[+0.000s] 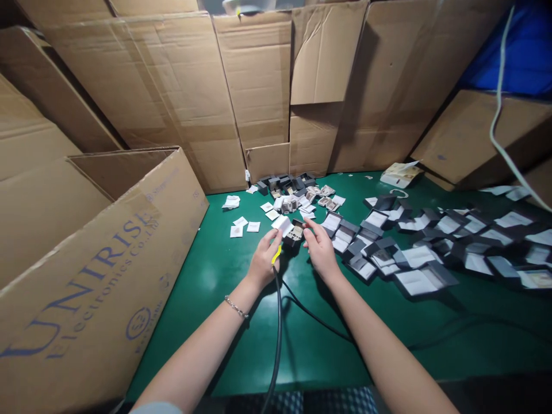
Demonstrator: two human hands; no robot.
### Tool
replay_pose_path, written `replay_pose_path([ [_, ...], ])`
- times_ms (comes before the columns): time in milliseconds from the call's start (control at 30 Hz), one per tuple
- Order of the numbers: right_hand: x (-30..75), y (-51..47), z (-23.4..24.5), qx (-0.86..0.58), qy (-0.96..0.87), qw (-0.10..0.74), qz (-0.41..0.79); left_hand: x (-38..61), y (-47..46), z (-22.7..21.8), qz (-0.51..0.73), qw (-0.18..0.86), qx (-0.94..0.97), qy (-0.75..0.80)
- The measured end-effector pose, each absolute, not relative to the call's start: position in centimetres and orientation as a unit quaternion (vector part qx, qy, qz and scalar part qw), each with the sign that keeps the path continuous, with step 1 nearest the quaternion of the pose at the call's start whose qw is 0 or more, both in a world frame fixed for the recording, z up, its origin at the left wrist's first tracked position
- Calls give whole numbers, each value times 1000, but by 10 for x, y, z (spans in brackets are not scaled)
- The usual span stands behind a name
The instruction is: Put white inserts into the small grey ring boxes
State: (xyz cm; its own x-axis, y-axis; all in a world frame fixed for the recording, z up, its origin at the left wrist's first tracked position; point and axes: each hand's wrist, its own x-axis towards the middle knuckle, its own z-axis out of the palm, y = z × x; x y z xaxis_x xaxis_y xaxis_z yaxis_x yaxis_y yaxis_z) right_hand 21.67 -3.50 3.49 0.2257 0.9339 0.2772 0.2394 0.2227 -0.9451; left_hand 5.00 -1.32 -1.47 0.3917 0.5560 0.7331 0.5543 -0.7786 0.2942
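A printed brown cardboard carton (86, 287) filled the lower left; mid-frame, the left hand (264, 260) gripped a yellow-tipped black-corded tool (276, 255) lengthwise toward the camera, the right hand (319, 248) fingertip-pinching a small black open box (295, 232) among scattered black boxes (414, 253).

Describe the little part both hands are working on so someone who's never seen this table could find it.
Start at the green table walled in by cardboard. At its middle, the left hand and the right hand meet on a small dark part. Unlike the open dark boxes spread to the right, it alone is pinched between fingers.
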Motion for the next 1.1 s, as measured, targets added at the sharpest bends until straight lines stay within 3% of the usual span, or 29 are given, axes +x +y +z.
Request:
replay_pose_path([
  [200, 225, -32, 41, -534, -528, 531, 392, 60, -17, -3, 382, -14, 879, 285],
  [600, 237, -23, 27, -572, -468, 540, 402, 62, -8, -4, 357, 149, 843, 374],
  [767, 232, -23, 22, -584, -453, 526, 420, 63, -9, -7, 348, 120, 851, 374],
  [1100, 231, -24, 15, -611, -574, 448, 310, 67, -14, -16, 262, 89, 895, 350],
])
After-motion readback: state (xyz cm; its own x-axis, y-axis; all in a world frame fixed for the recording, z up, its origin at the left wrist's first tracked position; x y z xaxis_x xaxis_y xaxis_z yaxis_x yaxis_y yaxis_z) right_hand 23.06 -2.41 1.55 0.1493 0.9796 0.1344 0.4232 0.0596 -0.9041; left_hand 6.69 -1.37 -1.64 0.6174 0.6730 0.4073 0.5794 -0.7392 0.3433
